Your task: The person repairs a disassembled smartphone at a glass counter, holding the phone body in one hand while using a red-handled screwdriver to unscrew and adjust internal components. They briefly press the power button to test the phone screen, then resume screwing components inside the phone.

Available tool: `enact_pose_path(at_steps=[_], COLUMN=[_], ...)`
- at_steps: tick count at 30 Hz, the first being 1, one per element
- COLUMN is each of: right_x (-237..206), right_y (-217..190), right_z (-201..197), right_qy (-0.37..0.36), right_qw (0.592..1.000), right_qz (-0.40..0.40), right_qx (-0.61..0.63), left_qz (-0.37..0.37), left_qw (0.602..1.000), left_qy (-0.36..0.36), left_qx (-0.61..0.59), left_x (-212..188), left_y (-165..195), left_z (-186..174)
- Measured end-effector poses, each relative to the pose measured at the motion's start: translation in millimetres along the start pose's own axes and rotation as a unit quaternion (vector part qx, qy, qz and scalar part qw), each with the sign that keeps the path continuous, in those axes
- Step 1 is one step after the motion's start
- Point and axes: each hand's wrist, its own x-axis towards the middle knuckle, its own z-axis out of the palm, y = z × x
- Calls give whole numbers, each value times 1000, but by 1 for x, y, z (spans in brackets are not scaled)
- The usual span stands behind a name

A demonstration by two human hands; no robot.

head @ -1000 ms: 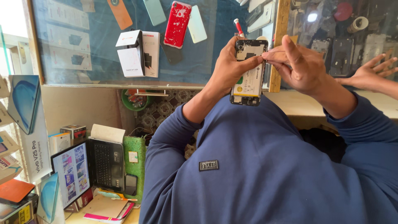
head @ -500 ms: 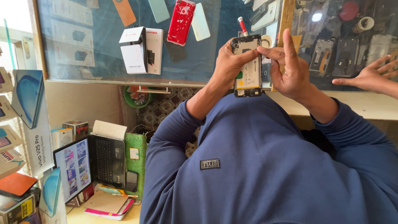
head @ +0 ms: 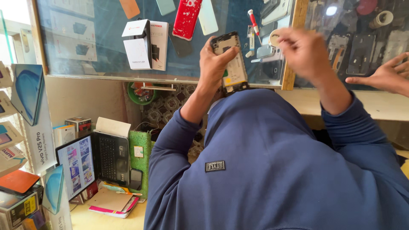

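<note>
Behind your hands runs a glass counter (head: 106, 64) strewn with phone parts and a red-handled screwdriver (head: 254, 22). Your left hand (head: 215, 64) grips the opened phone (head: 232, 64) above it, fingers wrapped around its edge. Your right hand (head: 304, 53) hovers just beside, apart (blurred; finger position cannot be told).

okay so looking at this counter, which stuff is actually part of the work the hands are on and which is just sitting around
In hand:
- opened phone, gripped by the left hand
- right hand, raised beside it, blurred; what it holds cannot be told

Lying about:
- red screwdriver
- red phone cover
- white box
- laptop
- another person's hand
</note>
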Motion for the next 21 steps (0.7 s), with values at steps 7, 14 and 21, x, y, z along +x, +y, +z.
enact_pose_path(at_steps=[7,14,21], right_x=[51,118,113], right_y=[17,46,50], right_z=[61,87,66], right_qy=[-20,-121,-23], right_qw=[977,933,969], right_qz=[-60,96,30], right_qx=[-203,-324,-244], left_qz=[-12,-10,-35], left_qw=[1000,999,998], left_qy=[13,-29,-43], left_qx=[7,11,-18], left_x=[-20,-27,-33], left_y=[10,8,7], left_z=[1,16,20])
